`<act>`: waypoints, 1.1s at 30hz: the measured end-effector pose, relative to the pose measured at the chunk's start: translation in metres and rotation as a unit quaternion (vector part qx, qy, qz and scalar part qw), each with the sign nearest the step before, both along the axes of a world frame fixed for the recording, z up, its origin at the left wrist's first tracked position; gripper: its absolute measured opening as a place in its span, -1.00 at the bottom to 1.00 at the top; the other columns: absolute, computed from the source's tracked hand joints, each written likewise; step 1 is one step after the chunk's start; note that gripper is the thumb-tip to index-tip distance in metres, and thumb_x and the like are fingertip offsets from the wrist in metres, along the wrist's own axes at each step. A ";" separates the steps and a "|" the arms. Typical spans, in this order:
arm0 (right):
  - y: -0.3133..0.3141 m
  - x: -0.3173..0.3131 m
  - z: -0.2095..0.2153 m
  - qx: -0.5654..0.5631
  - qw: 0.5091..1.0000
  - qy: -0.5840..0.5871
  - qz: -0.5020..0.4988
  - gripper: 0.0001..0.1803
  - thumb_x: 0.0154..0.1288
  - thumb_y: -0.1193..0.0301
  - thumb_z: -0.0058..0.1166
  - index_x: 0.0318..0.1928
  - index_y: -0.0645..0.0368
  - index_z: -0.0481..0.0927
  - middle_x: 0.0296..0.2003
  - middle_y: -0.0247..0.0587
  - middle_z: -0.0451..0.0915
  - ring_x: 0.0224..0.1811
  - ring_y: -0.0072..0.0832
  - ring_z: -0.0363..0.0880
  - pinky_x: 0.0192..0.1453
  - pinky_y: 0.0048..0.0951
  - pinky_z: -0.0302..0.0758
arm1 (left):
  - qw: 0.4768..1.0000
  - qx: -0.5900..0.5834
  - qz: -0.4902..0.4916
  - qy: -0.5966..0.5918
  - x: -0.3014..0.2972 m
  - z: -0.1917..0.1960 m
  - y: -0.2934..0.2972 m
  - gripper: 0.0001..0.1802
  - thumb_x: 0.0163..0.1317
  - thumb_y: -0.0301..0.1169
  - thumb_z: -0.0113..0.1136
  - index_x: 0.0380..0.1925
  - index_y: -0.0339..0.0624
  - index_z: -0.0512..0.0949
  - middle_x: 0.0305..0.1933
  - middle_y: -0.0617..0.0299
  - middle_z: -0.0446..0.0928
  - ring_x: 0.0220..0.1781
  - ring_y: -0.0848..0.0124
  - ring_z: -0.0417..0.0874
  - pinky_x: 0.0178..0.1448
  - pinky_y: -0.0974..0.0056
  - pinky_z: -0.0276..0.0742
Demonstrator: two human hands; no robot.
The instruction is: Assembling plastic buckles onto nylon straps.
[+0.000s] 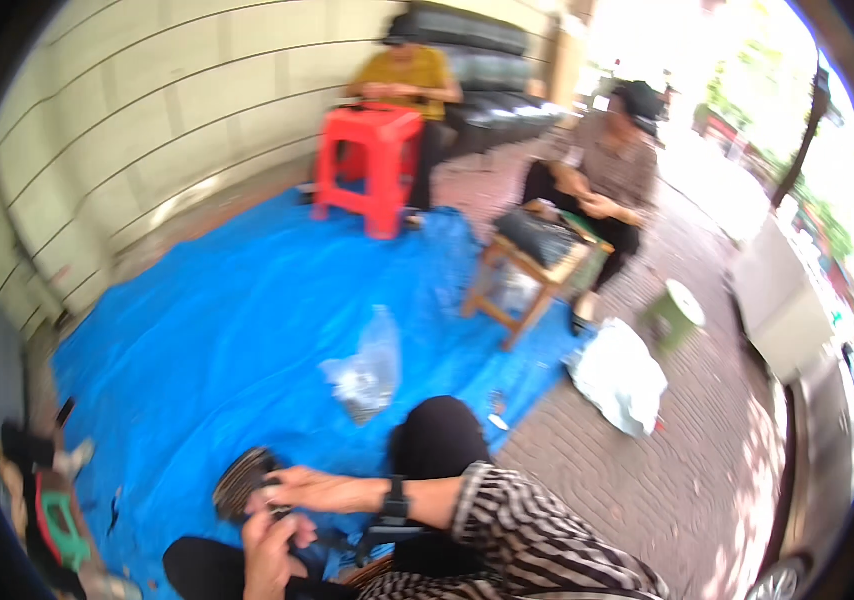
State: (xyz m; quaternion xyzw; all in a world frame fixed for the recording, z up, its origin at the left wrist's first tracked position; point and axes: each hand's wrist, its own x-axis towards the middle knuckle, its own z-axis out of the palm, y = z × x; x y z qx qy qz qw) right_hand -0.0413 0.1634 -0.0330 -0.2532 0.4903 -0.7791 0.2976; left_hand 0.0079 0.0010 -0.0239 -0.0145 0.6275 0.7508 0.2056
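Both of my hands meet low in the view, over the edge of a blue tarp [217,300]. My right hand [312,490], with a dark band on its wrist, reaches in from the right with its fingers closed. Just below it, my left hand [269,548] is closed too, its fingertips almost touching the right ones. Between the fingertips is something small and dark, too blurred to name. Right beside them lies a brown, striped, rounded thing [240,484]; whether either hand touches it I cannot tell.
A clear plastic bag [367,370] lies on the tarp. Beyond it stand a red plastic stool [372,165] and a wooden stool [507,300] bearing a black bag, with two seated people behind them. A white bag [619,378] and a green bucket [674,318] stand on the paving at right.
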 end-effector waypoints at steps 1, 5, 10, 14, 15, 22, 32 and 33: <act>0.000 0.004 0.008 -0.035 0.999 -0.014 0.009 -0.59 0.39 0.10 -0.23 -0.19 0.26 0.37 -0.55 -0.26 0.45 -0.71 -0.59 0.45 -0.66 -0.59 0.42 | 1.000 -0.001 0.001 0.026 -0.001 -0.007 0.001 -0.81 0.13 -0.46 -0.01 -0.29 -0.36 0.43 -0.53 0.08 0.51 -0.55 0.40 0.52 -0.48 0.37 0.41; 0.006 0.008 -0.005 0.010 0.999 0.035 -0.023 -0.63 0.40 0.14 -0.27 -0.30 0.24 0.31 -0.56 -0.25 0.42 -0.74 -0.56 0.44 -0.69 -0.58 0.42 | 0.997 0.057 -0.015 0.058 -0.001 0.005 0.023 -0.80 0.16 -0.43 0.00 -0.28 -0.35 0.42 -0.55 0.08 0.49 -0.64 0.41 0.46 -0.58 0.41 0.35; -0.004 0.015 0.002 0.006 0.999 0.002 -0.046 -0.61 0.42 0.15 -0.27 -0.29 0.27 0.33 -0.54 -0.28 0.43 -0.75 -0.60 0.44 -0.65 -0.62 0.43 | 0.966 -0.026 -0.131 0.221 0.008 0.007 0.003 -0.72 0.34 -0.39 -0.18 -0.13 -0.41 0.38 -0.33 0.11 0.35 -0.36 0.31 0.37 -0.24 0.25 0.28; -0.005 0.012 0.002 -0.012 0.999 -0.016 -0.034 -0.66 0.42 0.21 -0.26 -0.27 0.28 0.34 -0.49 -0.27 0.45 -0.71 -0.56 0.50 -0.62 -0.61 0.50 | 0.933 -0.104 -0.130 0.319 0.010 0.011 -0.005 -0.65 0.35 -0.37 -0.19 0.04 -0.37 0.31 -0.16 0.05 0.31 -0.27 0.27 0.40 -0.20 0.26 0.33; -0.005 0.012 0.002 -0.013 0.999 -0.025 -0.037 -0.70 0.41 0.24 -0.26 -0.26 0.26 0.34 -0.48 -0.28 0.44 -0.70 -0.57 0.50 -0.64 -0.61 0.50 | 0.933 -0.104 -0.127 0.320 0.011 0.010 -0.005 -0.65 0.35 -0.37 -0.19 0.04 -0.37 0.31 -0.16 0.05 0.31 -0.27 0.27 0.40 -0.20 0.26 0.33; -0.005 0.005 -0.006 -0.001 1.000 -0.012 -0.029 -0.69 0.38 0.17 -0.17 -0.34 0.16 0.41 -0.48 -0.42 0.40 -0.46 -0.71 0.38 -0.44 -0.64 0.41 | 0.997 0.043 -0.046 -0.046 0.004 0.031 0.008 -0.83 0.34 -0.37 -0.11 -0.30 -0.20 0.45 -0.53 0.36 0.35 -0.59 0.63 0.26 -0.53 0.51 0.13; 0.000 0.006 -0.005 0.003 0.999 0.013 -0.038 -0.59 0.36 0.03 -0.15 -0.21 0.13 0.49 -0.39 -0.43 0.43 -0.30 -0.67 0.35 -0.16 -0.55 0.36 | 0.998 -0.028 -0.056 -0.005 0.013 0.050 0.018 -0.82 0.32 -0.35 -0.05 -0.46 -0.11 0.40 -0.58 0.41 0.34 -0.63 0.68 0.22 -0.56 0.55 0.08; -0.001 0.010 0.001 -0.031 0.998 0.025 -0.050 -0.59 0.35 0.04 -0.14 -0.21 0.16 0.50 -0.40 -0.40 0.44 -0.30 -0.65 0.36 -0.16 -0.55 0.36 | 0.996 -0.028 -0.087 0.011 0.013 0.045 0.017 -0.82 0.31 -0.36 -0.04 -0.49 -0.11 0.39 -0.58 0.41 0.34 -0.62 0.67 0.24 -0.56 0.55 0.10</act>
